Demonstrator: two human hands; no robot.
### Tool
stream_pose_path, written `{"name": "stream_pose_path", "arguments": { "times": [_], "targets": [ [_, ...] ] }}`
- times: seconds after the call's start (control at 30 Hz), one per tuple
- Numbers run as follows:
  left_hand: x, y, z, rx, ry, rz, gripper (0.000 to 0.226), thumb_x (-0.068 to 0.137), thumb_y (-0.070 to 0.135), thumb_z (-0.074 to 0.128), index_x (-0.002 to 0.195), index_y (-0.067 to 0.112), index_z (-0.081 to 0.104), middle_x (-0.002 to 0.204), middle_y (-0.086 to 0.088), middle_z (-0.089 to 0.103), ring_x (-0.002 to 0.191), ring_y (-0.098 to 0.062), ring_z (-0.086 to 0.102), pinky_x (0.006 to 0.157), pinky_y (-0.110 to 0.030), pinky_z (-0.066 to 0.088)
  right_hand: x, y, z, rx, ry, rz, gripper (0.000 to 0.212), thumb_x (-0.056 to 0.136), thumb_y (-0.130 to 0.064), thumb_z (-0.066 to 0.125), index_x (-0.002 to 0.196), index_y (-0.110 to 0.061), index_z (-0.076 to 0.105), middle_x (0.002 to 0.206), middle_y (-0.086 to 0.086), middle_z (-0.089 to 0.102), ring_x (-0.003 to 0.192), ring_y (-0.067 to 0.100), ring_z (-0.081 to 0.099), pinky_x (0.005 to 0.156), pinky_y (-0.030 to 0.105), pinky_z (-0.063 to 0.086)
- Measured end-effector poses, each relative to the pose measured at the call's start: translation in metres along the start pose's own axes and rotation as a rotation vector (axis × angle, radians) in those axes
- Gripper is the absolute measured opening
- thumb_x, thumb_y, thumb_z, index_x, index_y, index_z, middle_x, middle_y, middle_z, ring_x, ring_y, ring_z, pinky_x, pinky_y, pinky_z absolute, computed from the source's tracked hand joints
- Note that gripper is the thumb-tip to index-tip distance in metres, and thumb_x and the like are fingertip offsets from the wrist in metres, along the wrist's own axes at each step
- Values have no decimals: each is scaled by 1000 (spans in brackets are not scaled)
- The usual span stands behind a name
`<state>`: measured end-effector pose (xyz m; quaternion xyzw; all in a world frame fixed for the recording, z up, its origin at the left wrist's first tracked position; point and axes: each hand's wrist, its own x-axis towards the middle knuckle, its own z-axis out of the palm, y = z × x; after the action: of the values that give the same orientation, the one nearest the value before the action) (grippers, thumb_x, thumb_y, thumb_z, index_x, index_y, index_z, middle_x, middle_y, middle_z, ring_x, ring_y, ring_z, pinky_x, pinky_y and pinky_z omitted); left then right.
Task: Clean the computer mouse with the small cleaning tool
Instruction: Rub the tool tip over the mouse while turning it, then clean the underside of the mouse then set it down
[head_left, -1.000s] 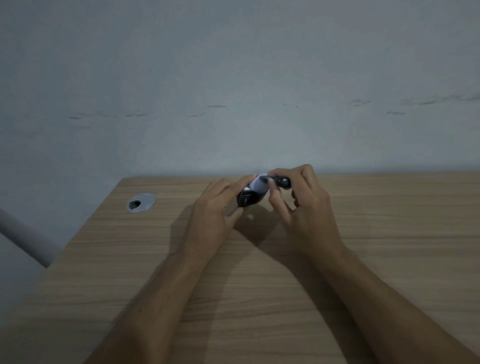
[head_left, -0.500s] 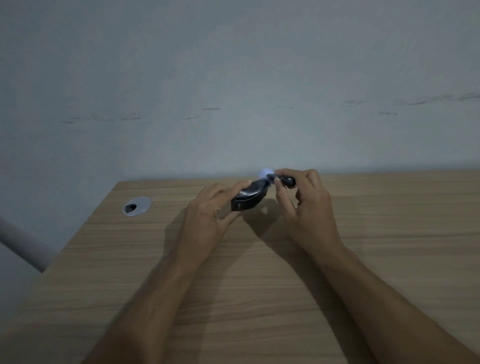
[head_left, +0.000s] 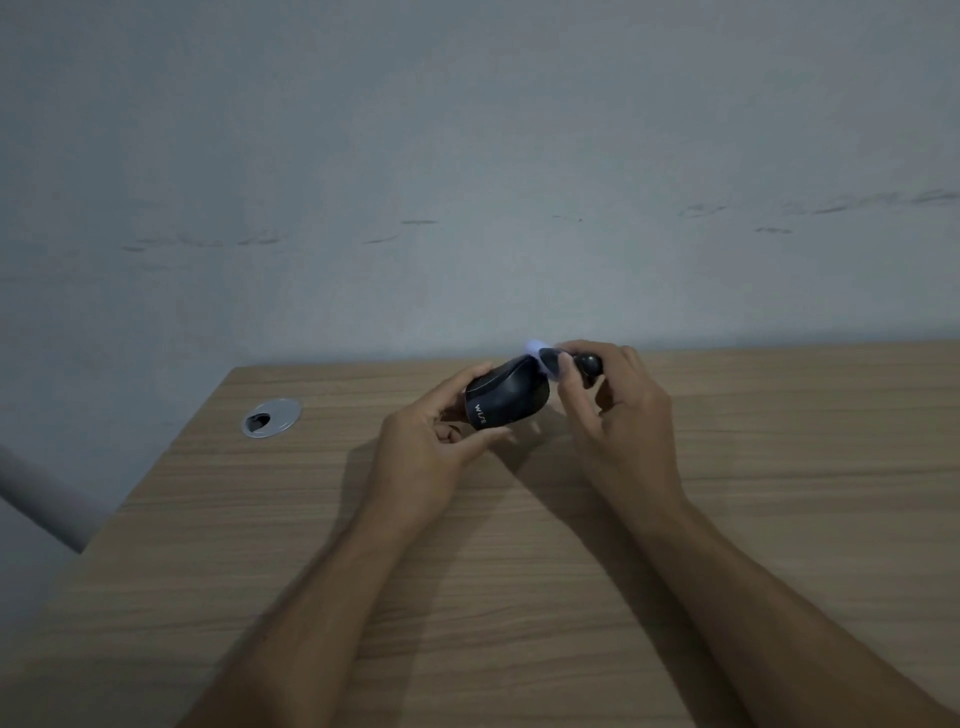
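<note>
A black computer mouse (head_left: 506, 397) with white lettering on its rear is held just above the wooden desk near its far edge. My left hand (head_left: 431, 441) grips it from the left, thumb below and fingers over the top. My right hand (head_left: 613, 410) pinches the small cleaning tool (head_left: 584, 362), a dark handle with a pale tip (head_left: 534, 345). The tip touches the mouse's far right end. Most of the handle is hidden by my fingers.
The wooden desk (head_left: 519, 597) runs up to a plain grey wall. A round metal cable grommet (head_left: 270, 418) sits in the desk's far left corner. A grey pipe (head_left: 41, 499) slants past the desk's left edge.
My left hand has rolled the mouse so its back and lettering now face me. The tool's pale tip has moved from the mouse's top face to its far right end.
</note>
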<state>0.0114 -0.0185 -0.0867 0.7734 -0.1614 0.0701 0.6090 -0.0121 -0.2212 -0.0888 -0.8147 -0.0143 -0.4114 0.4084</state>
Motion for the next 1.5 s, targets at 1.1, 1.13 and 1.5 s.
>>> {"name": "stream_pose_path", "arguments": {
  "times": [1.1, 1.13, 1.5],
  "targets": [
    [12, -7, -15, -544, 2, -397, 35, 109, 37, 55, 110, 14, 80, 93, -4, 82, 79, -10, 68, 72, -25, 48, -20, -33, 18, 133, -101, -208, 26, 107, -17, 74, 131, -12, 79, 104, -10, 66, 90, -11, 56, 83, 6, 40],
    [12, -6, -15, -543, -8, -378, 37, 109, 39, 54, 113, 12, 79, 92, -7, 81, 76, -11, 66, 67, -25, 45, -19, -33, 18, 133, -70, -185, 26, 107, -18, 74, 132, -13, 79, 104, -7, 68, 92, -9, 58, 84, 7, 42],
    [13, -10, -17, -588, -30, -344, 54, 96, 56, 69, 125, 11, 79, 113, -15, 79, 95, -23, 67, 80, -34, 48, -20, -24, 15, 154, -312, -164, 21, 106, -22, 74, 124, -17, 83, 95, -14, 65, 83, -13, 58, 75, 5, 40]
  ]
}}
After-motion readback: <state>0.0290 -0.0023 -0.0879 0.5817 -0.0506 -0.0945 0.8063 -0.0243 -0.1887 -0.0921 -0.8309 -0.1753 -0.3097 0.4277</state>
